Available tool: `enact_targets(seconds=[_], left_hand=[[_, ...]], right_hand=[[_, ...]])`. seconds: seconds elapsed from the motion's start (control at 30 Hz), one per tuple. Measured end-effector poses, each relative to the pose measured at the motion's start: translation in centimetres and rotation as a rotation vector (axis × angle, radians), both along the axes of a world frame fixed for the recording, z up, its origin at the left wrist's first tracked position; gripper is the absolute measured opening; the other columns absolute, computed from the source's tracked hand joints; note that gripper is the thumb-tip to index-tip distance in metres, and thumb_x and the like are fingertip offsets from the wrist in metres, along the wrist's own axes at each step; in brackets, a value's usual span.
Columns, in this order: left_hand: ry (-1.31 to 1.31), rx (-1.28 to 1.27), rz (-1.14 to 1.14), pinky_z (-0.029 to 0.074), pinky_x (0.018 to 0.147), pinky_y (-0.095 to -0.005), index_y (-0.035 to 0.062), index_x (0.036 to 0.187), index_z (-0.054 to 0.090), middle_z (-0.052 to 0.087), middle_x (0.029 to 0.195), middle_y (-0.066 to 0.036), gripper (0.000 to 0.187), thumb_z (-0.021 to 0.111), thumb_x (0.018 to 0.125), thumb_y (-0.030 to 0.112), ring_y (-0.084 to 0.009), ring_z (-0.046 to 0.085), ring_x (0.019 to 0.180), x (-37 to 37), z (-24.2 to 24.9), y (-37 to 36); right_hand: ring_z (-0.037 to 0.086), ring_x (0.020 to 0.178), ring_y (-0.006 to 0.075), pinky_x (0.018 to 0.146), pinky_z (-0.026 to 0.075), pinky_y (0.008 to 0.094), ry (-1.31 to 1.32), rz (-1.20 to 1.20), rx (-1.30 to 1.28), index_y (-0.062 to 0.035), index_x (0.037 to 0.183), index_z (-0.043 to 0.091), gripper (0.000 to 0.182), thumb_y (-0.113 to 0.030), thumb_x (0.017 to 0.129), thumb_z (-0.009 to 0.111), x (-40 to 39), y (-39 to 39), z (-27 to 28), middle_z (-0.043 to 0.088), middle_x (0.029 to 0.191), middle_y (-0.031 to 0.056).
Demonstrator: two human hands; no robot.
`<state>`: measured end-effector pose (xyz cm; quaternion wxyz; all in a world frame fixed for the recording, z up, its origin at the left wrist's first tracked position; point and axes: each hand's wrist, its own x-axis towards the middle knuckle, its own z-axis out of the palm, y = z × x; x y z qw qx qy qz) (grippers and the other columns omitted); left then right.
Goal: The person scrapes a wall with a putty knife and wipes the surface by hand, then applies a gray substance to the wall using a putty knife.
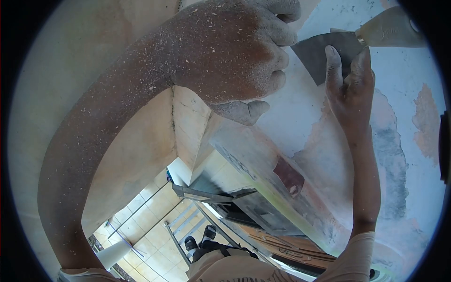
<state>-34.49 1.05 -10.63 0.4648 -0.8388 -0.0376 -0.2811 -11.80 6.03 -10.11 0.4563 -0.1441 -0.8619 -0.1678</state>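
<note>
Scraper [346, 44] before the patchy white wall [286, 110] is what we hold. Far below and left of the scraper, we see a ladder [183, 227]; left of its blade [312, 58], our dusty left hand [239, 61] curls, around what we cannot tell. Our right hand's [350, 91] grip is clamped on the blade; rightward extends the handle [390, 30].

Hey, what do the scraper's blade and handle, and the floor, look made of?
Blade: probably steel, dull grey; it's a thin, flat sheet. Handle: likely plastic, smooth, yellowish; its lettering may be moulded. Floor: probably ceramic tile, cream, slightly glossy; straight joints form a grid.
</note>
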Motion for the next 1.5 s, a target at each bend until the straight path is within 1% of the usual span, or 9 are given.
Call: enact_targets(seconds=[0.3,0.4,0.5,0.63,0.73,0.87,1.17,1.27,1.5], left_hand=[[-0.008,-0.013,-0.011,0.041,0.063,-0.0368,0.0101,0.049,0.041,0.037,0.053,-0.001,0.021,0.055,0.044,0.024,-0.0188,0.042,0.054,0.0,-0.1,0.3],[-0.013,-0.026,-0.017,0.041,0.064,-0.0369,0.0101,0.049,0.041,0.037,0.054,-0.001,0.02,0.054,0.044,0.024,-0.0189,0.042,0.054,-0.1,-0.3,0.3],[-0.017,-0.046,-0.028,0.041,0.064,-0.037,0.01,0.049,0.041,0.037,0.054,-0.001,0.02,0.054,0.043,0.025,-0.0191,0.042,0.054,0.1,-0.3,-0.1],[-0.037,-0.064,-0.054,0.041,0.064,-0.0374,0.0099,0.05,0.042,0.037,0.054,-0.001,0.02,0.054,0.043,0.025,-0.0194,0.042,0.054,0.2,0.2,-0.7],[0.02,0.011,-0.05,0.041,0.065,-0.0386,0.0098,0.05,0.043,0.038,0.054,-0.001,0.024,0.058,0.047,0.027,-0.0198,0.043,0.054,0.0,-0.2,0.6],[0.047,0.025,0.0,0.041,0.066,-0.039,0.0098,0.05,0.043,0.039,0.053,-0.001,0.025,0.06,0.049,0.028,-0.0199,0.044,0.055,-0.2,-0.5,0.9],[0.025,0.012,-0.002,0.041,0.066,-0.0389,0.0098,0.049,0.043,0.039,0.053,-0.001,0.026,0.061,0.051,0.029,-0.0199,0.044,0.056,-0.1,-0.6,0.4],[0.014,0.009,0.004,0.041,0.066,-0.0389,0.0099,0.049,0.043,0.039,0.053,-0.001,0.027,0.062,0.051,0.03,-0.0199,0.045,0.056,-0.1,-0.7,0.2],[0.01,0.006,0.012,0.041,0.067,-0.0388,0.0099,0.049,0.044,0.04,0.053,-0.001,0.028,0.062,0.052,0.03,-0.0199,0.045,0.056,-0.1,-0.8,0.2]], right_hand=[[0.056,0.054,0.0335,0.049,0.043,0.0391,-0.173,0.013,0.106,0.0052,0.128,0.038,0.05,0.002,0.083,0.059,0.0,-0.2,-0.7,0.057,0.067,0.0174],[0.056,0.054,0.0329,0.049,0.042,0.0387,-0.045,-0.035,-0.006,0.005,0.129,0.037,0.051,0.002,0.083,0.058,0.0,-0.4,-0.2,0.057,0.067,0.0171],[0.062,0.066,0.0208,0.06,0.048,0.0279,-0.182,-0.099,0.03,0.0055,0.102,0.046,0.019,0.003,0.087,0.058,0.1,-1.2,-0.6,0.065,0.085,0.0162],[0.061,0.07,0.0114,0.059,0.046,0.0215,-0.168,-0.119,0.031,0.0058,0.102,0.046,0.018,-0.002,0.09,0.057,0.4,-0.8,-0.9,0.065,0.084,0.0113],[0.058,0.051,0.0287,0.048,0.044,0.0364,-0.041,-0.057,0.015,0.0078,0.123,0.039,0.043,0.0,0.085,0.057,0.1,-0.8,0.2,0.059,0.067,0.0164],[0.06,0.051,0.0279,0.046,0.044,0.0358,-0.188,-0.086,0.027,0.0079,0.123,0.039,0.044,0.001,0.084,0.058,0.1,-0.8,-2.5,0.059,0.066,0.0172],[0.057,0.055,0.0362,0.049,0.044,0.0413,-0.073,-0.062,0.019,0.0068,0.124,0.039,0.045,0.001,0.083,0.057,-0.4,-0.8,-1.3,0.058,0.067,0.0196],[0.058,0.056,0.0363,0.05,0.044,0.0406,-0.224,-0.036,0.033,0.0069,0.126,0.037,0.048,0.001,0.083,0.057,0.0,-0.3,-2.7,0.058,0.068,0.02],[0.058,0.053,0.0314,0.048,0.043,0.0382,-0.16,-0.112,-0.012,0.0085,0.128,0.035,0.05,0.0,0.084,0.057,-0.3,-1.3,-1.6,0.058,0.066,0.0169]])
